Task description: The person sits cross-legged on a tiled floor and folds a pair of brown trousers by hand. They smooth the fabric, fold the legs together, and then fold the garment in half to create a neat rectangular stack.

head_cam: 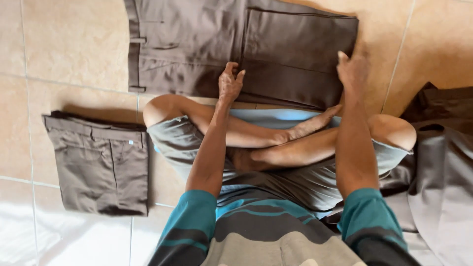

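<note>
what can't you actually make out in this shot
Head view only:
- Brown trousers: the top edge cuts off the far part.
- Left hand and right hand: seen from the back, palms hidden, so grip or flat press is unclear.
- Cloth pile: cut by the right edge, kind unclear.
- Folded trousers: underside hidden on the floor.

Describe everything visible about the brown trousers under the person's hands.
The brown trousers lie flat on the tiled floor, partly folded, with the darker leg section doubled over on the right. The woven cloth looks smooth; a waistband with belt loops and a slit pocket show on the left. The top edge is cut off by the frame. The left hand presses the near edge, the right hand the right corner.
</note>
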